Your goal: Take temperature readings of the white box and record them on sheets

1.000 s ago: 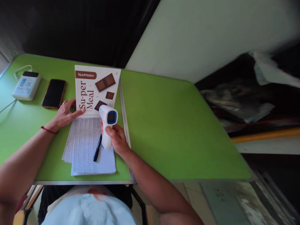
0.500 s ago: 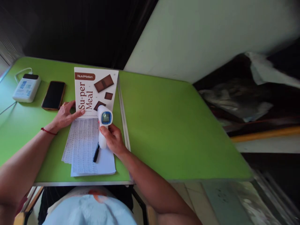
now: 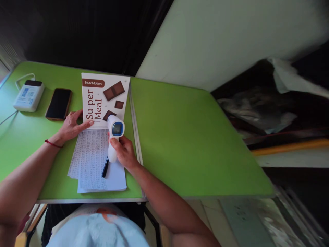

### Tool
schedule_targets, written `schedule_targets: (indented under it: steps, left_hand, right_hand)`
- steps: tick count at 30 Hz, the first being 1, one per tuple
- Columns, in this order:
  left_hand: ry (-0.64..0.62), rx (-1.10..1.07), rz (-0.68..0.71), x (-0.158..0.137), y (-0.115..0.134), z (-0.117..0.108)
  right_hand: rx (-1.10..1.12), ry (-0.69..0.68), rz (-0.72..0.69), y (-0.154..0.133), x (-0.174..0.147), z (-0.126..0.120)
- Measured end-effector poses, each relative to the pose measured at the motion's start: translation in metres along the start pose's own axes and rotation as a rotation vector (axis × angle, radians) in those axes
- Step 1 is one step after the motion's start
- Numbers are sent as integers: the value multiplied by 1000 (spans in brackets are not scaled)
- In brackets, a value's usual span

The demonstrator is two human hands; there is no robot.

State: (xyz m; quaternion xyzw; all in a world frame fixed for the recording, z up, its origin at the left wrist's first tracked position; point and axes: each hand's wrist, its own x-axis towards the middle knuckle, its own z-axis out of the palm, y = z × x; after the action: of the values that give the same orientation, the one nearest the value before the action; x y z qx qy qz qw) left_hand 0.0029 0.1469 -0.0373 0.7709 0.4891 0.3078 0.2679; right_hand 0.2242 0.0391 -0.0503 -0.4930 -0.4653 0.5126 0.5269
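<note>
My right hand (image 3: 125, 150) is wrapped round the grip of a white infrared thermometer (image 3: 112, 147). Its blue-rimmed screen faces me, and its front end overlaps the lower right of a white "Su-per Meal" box (image 3: 113, 111). My left hand (image 3: 73, 127) grips that box at its lower left corner, thumb on the printed face and fingers along the left side. Below the box lie handwritten sheets of paper (image 3: 91, 161), with a black pen (image 3: 105, 167) on them, partly hidden by the thermometer's handle.
A phone (image 3: 59, 104) lies left of the box on the green table (image 3: 195, 137). Further left is a white power bank (image 3: 29, 96) with a cable plugged in. A dark panel and a pale wall stand behind the table; a cluttered shelf (image 3: 257, 109) is at the right.
The thermometer has shifted very slightly to the right and its screen, lit before, looks darker now. My left hand and the box have stayed in place.
</note>
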Motion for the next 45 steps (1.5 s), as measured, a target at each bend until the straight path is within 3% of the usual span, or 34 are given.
schedule_targets:
  steps: [17, 24, 38, 42, 45]
  left_hand:
    - [6, 26, -9, 0, -5, 3]
    - [-9, -86, -11, -1, 0, 2]
    - [7, -111, -25, 0, 3, 0]
    - [-2, -117, -66, -1, 5, 0]
    - [6, -88, -57, -1, 3, 2]
  right_hand:
    - [-3, 8, 1, -3, 2, -1]
    - [1, 8, -2, -5, 1, -1]
    - [4, -3, 2, -3, 2, -2]
    - [-56, -33, -52, -6, 3, -4]
    - [-167, -60, -144, -16, 4, -22]
